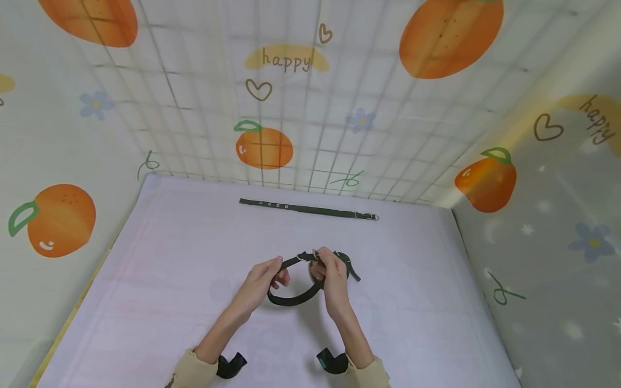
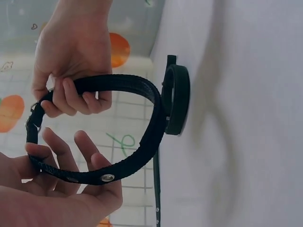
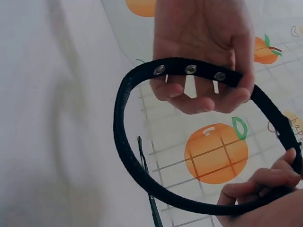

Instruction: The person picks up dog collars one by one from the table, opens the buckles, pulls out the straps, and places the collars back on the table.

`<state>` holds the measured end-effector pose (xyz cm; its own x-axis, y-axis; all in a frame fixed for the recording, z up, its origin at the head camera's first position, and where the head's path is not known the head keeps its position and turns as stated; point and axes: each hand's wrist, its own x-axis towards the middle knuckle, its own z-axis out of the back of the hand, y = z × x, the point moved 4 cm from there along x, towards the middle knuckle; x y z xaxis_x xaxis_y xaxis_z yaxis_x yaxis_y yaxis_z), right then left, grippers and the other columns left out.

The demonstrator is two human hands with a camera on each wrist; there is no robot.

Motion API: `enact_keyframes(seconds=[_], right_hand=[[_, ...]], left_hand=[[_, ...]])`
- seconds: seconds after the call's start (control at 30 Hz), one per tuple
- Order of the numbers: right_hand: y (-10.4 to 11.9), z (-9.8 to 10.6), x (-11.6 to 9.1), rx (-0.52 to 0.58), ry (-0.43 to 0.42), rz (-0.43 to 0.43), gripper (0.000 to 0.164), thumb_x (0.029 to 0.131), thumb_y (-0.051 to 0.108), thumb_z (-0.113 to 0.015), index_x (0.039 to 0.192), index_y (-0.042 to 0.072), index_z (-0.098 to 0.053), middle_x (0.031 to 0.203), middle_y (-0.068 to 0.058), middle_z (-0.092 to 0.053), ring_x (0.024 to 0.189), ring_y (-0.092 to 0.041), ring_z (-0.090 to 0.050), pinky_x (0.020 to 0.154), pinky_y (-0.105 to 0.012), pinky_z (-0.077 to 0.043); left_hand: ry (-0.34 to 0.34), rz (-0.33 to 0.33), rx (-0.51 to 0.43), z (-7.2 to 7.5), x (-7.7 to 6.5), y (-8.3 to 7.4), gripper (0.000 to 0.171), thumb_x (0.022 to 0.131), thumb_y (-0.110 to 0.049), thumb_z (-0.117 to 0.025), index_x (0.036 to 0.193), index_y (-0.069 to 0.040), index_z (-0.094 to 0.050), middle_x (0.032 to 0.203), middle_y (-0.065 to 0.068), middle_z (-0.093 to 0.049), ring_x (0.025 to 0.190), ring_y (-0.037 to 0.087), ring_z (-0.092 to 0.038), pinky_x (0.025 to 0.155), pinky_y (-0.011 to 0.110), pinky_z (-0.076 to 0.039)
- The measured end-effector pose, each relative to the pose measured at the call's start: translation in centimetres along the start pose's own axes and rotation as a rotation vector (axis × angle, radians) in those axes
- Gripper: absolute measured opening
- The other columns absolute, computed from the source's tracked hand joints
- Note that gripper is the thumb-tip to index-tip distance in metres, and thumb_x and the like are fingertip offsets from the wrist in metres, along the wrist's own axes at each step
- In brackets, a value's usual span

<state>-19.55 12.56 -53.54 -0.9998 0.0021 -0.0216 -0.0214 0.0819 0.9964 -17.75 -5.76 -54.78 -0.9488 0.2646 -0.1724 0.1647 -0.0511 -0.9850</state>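
Observation:
A dark collar (image 1: 293,300), bent into a closed loop, is held up above the table between both hands. My left hand (image 1: 259,283) pinches the strap at the loop's left side; metal eyelets (image 3: 191,69) show along that stretch in the right wrist view. With thumb and fingers, my right hand (image 1: 335,277) grips the opposite side near the metal buckle (image 2: 32,117). A second looped collar (image 2: 182,97) stands on the table just beyond, partly hidden by the right hand in the head view, its loose end (image 1: 356,274) sticking out to the right.
Farther back, a third dark collar (image 1: 325,211) lies straight, with eyelets at its left and a buckle at its right. The white table (image 1: 412,312) meets a grid-backed curtain (image 1: 204,129) printed with oranges, with printed side sheets at left and right.

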Motion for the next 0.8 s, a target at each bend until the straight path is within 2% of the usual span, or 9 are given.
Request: enact_keyframes(seconds=[0.07, 0.2, 0.3, 0.47, 0.63, 0.73, 0.8], right_hand=[[0.0, 0.3, 0.1, 0.065, -0.031, -0.030, 0.038, 0.113, 0.025, -0.045, 0.079, 0.009, -0.040, 0.067, 0.006, -0.029, 0.063, -0.010, -0.028, 0.067, -0.023, -0.029], [0.0, 1.3, 0.5, 0.190, -0.089, -0.085, 0.040, 0.116, 0.039, -0.046, 0.086, 0.013, -0.045, 0.067, 0.009, -0.031, 0.062, -0.007, -0.031, 0.070, -0.024, -0.034], [-0.1, 2.4, 0.9, 0.231, -0.095, -0.108, 0.043, 0.115, 0.050, -0.047, 0.091, 0.013, -0.047, 0.066, 0.010, -0.031, 0.063, -0.008, -0.032, 0.074, -0.026, -0.039], [-0.6, 4.3, 2.4, 0.291, -0.074, -0.142, 0.043, 0.113, 0.051, -0.050, 0.096, 0.012, -0.050, 0.064, 0.009, -0.031, 0.066, -0.011, -0.032, 0.077, -0.028, -0.041], [-1.2, 7.0, 4.4, 0.405, -0.117, -0.182, 0.033, 0.114, 0.047, -0.048, 0.113, 0.016, -0.059, 0.074, 0.011, -0.039, 0.072, -0.009, -0.038, 0.080, -0.028, -0.041], [-1.6, 8.9, 5.5, 0.446, -0.177, -0.205, 0.030, 0.113, 0.044, -0.048, 0.120, 0.017, -0.060, 0.090, 0.012, -0.052, 0.083, -0.007, -0.048, 0.087, -0.027, -0.047], [-1.8, 10.1, 6.2, 0.429, -0.208, -0.218, 0.033, 0.113, 0.043, -0.049, 0.127, 0.015, -0.058, 0.105, 0.012, -0.060, 0.094, -0.006, -0.055, 0.092, -0.025, -0.051]], left_hand=[[-0.002, 0.009, -0.035, 0.0, 0.0, 0.2, 0.048, 0.118, -0.040, -0.040, 0.091, -0.005, -0.060, 0.089, 0.003, -0.067, 0.091, 0.020, -0.062, 0.084, 0.029, -0.053], [-0.043, 0.032, -0.137, 0.4, 0.1, 0.7, 0.048, 0.118, -0.045, -0.039, 0.089, -0.010, -0.056, 0.083, -0.001, -0.067, 0.085, 0.016, -0.065, 0.081, 0.029, -0.054], [-0.103, 0.029, -0.228, 1.1, 0.0, 1.1, 0.049, 0.118, -0.049, -0.035, 0.091, -0.012, -0.052, 0.080, -0.002, -0.065, 0.078, 0.014, -0.065, 0.080, 0.028, -0.055], [-0.222, -0.022, -0.401, 2.7, 0.2, 1.7, 0.046, 0.117, -0.047, -0.032, 0.105, -0.005, -0.048, 0.081, -0.002, -0.059, 0.072, 0.013, -0.063, 0.079, 0.025, -0.058], [-0.343, -0.051, -0.549, 4.6, 0.7, 2.4, 0.037, 0.116, -0.040, -0.040, 0.115, -0.003, -0.045, 0.097, -0.002, -0.062, 0.075, 0.011, -0.069, 0.085, 0.024, -0.062], [-0.389, -0.053, -0.598, 5.6, 1.0, 2.8, 0.027, 0.115, -0.039, -0.042, 0.121, -0.013, -0.044, 0.116, -0.001, -0.068, 0.087, 0.012, -0.078, 0.097, 0.027, -0.063], [-0.400, -0.062, -0.620, 6.1, 1.4, 3.1, 0.021, 0.115, -0.038, -0.044, 0.122, -0.018, -0.042, 0.127, 0.003, -0.070, 0.098, 0.014, -0.081, 0.104, 0.031, -0.062]])
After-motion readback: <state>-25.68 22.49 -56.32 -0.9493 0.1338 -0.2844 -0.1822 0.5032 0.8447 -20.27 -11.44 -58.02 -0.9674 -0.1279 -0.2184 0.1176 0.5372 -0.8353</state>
